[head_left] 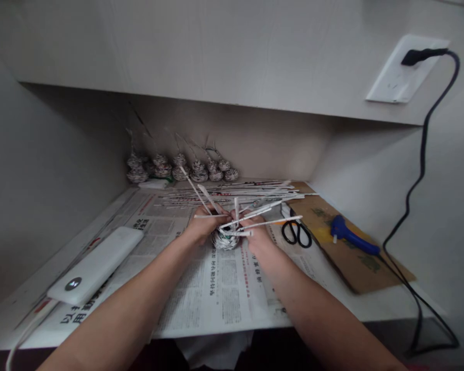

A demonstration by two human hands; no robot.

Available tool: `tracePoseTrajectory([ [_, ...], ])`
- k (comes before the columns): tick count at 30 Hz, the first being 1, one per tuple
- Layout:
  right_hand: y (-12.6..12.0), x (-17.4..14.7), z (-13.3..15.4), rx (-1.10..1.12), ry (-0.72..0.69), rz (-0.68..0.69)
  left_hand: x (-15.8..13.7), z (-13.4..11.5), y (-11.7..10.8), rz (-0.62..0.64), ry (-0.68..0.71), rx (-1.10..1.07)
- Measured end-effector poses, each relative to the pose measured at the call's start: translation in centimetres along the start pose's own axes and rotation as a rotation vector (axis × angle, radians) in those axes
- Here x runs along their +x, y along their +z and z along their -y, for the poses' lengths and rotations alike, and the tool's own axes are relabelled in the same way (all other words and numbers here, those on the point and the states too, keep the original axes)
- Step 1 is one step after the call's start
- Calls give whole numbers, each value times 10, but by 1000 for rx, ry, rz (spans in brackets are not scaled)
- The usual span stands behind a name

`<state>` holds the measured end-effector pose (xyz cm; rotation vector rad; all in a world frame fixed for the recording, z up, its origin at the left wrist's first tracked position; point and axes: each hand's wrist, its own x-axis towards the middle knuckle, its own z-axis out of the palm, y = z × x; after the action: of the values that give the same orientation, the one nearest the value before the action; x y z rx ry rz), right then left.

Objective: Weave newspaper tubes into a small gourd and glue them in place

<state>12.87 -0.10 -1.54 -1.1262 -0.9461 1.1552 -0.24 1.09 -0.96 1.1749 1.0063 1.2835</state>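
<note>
Between my hands, low over the newspaper (193, 288), is a small round weave of rolled paper strips (226, 241), with several loose strip ends fanning out from its top. My left hand (206, 221) is closed at its left upper side, fingers bent around the strips. From the right, my right hand (255, 229) is closed on the weave and its strips too. The fingertips of both hands are partly hidden behind the strips, so which strip each one pinches cannot be made out.
Several finished gourd-shaped weaves (199, 171) stand along the back wall. Rolled paper sticks (232, 193) lie in front of them. Black-handled scissors (296, 234) and a blue glue gun (353, 236) on cardboard (365, 273) are at right, with its black cord (421, 165). A white power bank (96, 265) lies left.
</note>
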Motion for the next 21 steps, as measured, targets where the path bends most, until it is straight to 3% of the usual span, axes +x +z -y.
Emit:
tracePoseTrajectory([
  [9,6,-9,-4,39,-99,-125,1,-6,0,-4,-15,-12],
  [15,6,-3,-9,90,-107,-77,3,0,-1,-58,-34,-15],
  [21,2,-3,-3,-16,17,16,5,4,-2,-114,33,-32],
])
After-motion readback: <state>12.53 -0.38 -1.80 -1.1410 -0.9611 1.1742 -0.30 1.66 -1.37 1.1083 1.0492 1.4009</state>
